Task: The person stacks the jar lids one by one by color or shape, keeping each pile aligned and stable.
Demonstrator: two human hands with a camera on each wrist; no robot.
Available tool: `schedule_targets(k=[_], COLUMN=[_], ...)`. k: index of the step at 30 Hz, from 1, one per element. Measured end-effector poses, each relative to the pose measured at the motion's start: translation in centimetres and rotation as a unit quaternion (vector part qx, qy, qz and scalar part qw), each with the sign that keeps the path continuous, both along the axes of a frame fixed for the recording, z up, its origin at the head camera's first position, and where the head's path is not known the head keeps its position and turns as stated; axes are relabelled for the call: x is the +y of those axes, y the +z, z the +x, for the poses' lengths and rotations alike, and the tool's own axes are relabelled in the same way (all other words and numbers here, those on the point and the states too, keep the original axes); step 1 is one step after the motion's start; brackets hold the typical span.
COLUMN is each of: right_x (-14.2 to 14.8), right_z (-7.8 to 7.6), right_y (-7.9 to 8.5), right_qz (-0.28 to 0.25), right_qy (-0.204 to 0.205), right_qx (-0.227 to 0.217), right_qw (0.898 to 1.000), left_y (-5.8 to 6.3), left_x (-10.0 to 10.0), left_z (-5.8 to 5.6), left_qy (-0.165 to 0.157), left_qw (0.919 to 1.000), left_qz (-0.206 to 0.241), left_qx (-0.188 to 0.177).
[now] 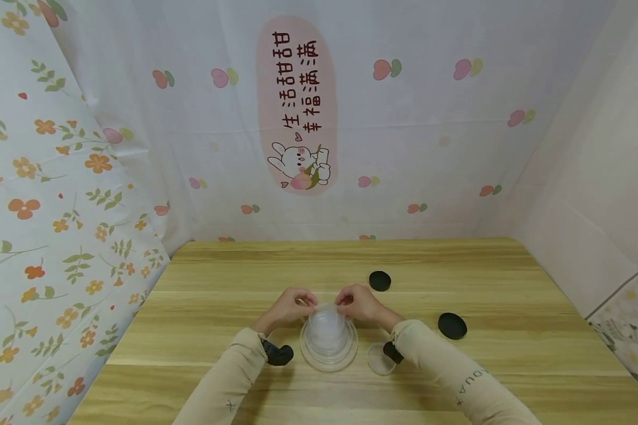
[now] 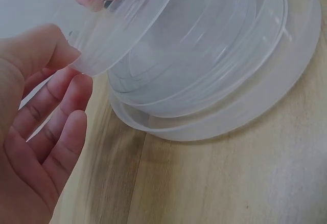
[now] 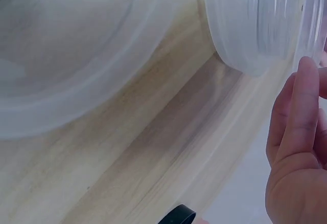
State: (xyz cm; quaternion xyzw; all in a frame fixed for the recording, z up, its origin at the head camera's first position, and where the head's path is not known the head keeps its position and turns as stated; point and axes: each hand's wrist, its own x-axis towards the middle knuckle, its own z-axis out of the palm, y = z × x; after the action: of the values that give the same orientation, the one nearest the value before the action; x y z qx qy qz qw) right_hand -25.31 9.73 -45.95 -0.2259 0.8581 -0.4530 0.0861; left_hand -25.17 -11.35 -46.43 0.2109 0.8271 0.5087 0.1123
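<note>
While the left hand [image 1: 293, 305] and right hand [image 1: 360, 303] pinch its opposite edges, the clear dish [image 2: 130, 32] lies between them, above the stack [image 1: 328, 343].

Dark brown handwritten-style Chinese characters stand in two lines on the pink oval patch [image 1: 298, 106] printed on the white fabric backdrop [image 1: 425, 147] with its small coloured heart-shaped motifs. The whole print is turned sideways, so each line runs from bottom to top: the left one reads "生活甜甜" and the right one "幸福满满". On the cream-beige long sleeve of the right arm [image 1: 457, 375], dark capital letters are printed along the forearm; A, U and O can be made out, while the characters at either end are too small to tell surely. The matching cream-beige sleeve of the left arm [image 1: 220, 378] bears one small dark x-like mark.
</note>
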Motion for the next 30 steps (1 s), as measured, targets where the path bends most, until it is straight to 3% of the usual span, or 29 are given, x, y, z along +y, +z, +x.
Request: schedule_targets(k=[4,11,14,21,25,30], right_x=[0.1,0.2,0.2,0.2,0.2,0.1], right_z=[0.1,0.4,0.5,0.5,0.5,0.4], right_y=[-0.2,-0.2,-0.1,-0.3,-0.5,-0.7], right_qz=[-0.003,-0.002,-0.003,-0.003,-0.006,-0.011], right_qy=[0.011,0.05,0.061,0.055,0.054,0.052], right_qx=[-0.016,-0.028,-0.027,-0.026,-0.023,-0.024], right_qw=[1.0,0.998,0.998,0.998,0.998,0.998], left_y=[0.0,-0.3,-0.6,-0.9,-0.4,1.1], left_x=[0.0,-0.2,-0.3,-0.2,-0.1,-0.1], left_z=[0.1,0.3,0.2,0.2,0.7,1.5], left_qy=[-0.017,-0.032,-0.039,-0.046,-0.053,-0.063], left_qw=[0.9998,0.9982,0.9977,0.9969,0.9966,0.9956], left_qz=[0.003,0.005,0.008,0.023,0.027,0.033], left_qx=[-0.002,-0.051,-0.055,-0.06,-0.058,-0.061])
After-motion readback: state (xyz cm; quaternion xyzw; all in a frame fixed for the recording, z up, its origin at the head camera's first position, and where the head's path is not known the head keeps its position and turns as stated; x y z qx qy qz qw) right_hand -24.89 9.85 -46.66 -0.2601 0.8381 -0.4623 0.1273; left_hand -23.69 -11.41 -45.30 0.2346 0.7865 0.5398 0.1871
